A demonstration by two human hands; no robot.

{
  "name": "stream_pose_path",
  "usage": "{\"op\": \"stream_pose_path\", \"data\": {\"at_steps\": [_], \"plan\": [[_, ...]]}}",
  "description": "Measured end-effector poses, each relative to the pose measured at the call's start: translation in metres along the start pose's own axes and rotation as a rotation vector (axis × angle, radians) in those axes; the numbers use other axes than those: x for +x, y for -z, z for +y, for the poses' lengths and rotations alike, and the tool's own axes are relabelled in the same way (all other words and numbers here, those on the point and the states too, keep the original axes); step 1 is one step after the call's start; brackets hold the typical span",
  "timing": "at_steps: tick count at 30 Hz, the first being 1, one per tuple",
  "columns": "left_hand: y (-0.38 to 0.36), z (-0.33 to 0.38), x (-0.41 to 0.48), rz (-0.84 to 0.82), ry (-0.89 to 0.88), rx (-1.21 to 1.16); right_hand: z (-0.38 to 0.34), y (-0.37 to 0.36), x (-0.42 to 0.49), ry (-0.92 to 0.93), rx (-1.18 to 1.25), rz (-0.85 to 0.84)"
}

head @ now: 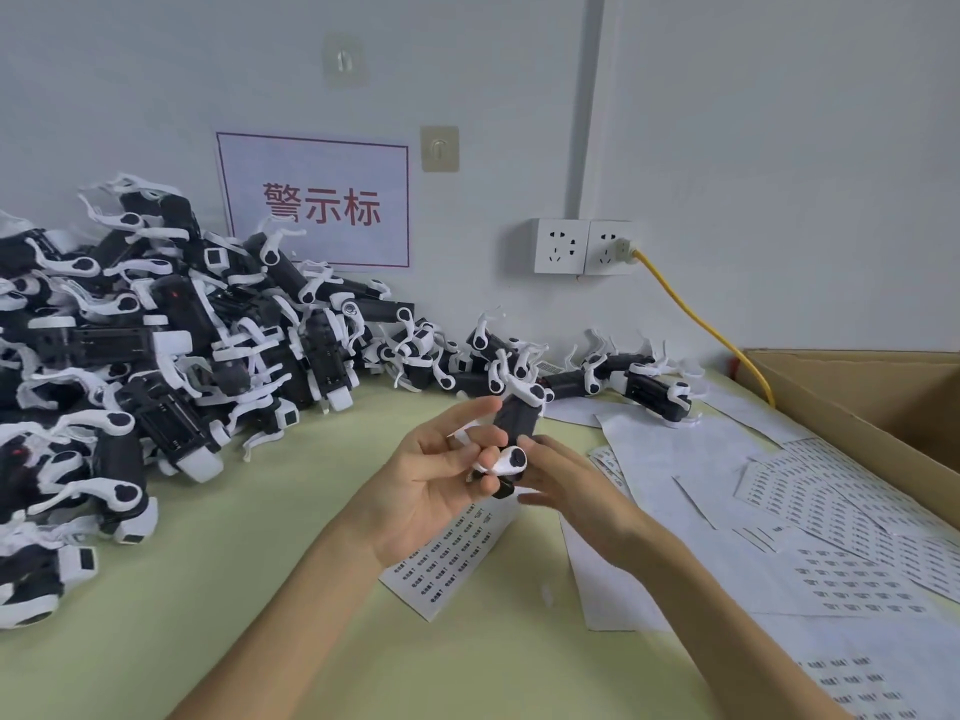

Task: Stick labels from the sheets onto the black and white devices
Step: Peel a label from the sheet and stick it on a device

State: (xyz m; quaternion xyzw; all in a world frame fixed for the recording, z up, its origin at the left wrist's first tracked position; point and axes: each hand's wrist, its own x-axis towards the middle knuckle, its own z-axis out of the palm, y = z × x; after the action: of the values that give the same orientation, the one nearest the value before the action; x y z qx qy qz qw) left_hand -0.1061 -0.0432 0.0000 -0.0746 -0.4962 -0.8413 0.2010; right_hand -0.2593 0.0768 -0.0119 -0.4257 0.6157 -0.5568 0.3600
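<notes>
Device in hand (513,428): held above the table (260,589) at mid-frame, between both hands.
Left hand (441,475): palm up; the lower fingers curl round the device's near end and white arm, and the index finger lies straight along the black body.
Right hand (571,485): comes in from 4 o'clock with fingers nearly straight, the tips touching the device's lower end. Blur hides whether a label sits under them.
Long axis: the black body runs from 6 o'clock, near the palms, up to 1 o'clock. The far end carries white joints, and a white pod with a dark spot faces the camera.
Handling: likely light, rigid plastic. The thin white arms look snappable, so grip the black body.
Label sheets (457,553): on the table at 6 o'clock of the device, with more (831,517) spread towards 4 o'clock.
Device pile (156,356): at 9 to 10 o'clock, against the wall.
Cardboard box (857,402): at 3 o'clock.
</notes>
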Motion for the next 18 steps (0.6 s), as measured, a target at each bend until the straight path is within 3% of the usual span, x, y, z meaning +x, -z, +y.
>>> {"op": "stream_pose_path", "data": {"at_steps": [6, 13, 18], "plan": [[0.001, -0.001, 0.002, 0.157, -0.045, 0.114, -0.001, 0.000, 0.002, 0.065, 0.325, 0.100], [-0.006, -0.014, 0.004, 0.184, 0.003, 0.448, -0.002, 0.005, 0.002, 0.154, 0.177, 0.258], [-0.006, -0.021, 0.005, 0.338, 0.124, 0.648, -0.003, -0.002, 0.000, 0.183, 0.050, 0.248]]}}
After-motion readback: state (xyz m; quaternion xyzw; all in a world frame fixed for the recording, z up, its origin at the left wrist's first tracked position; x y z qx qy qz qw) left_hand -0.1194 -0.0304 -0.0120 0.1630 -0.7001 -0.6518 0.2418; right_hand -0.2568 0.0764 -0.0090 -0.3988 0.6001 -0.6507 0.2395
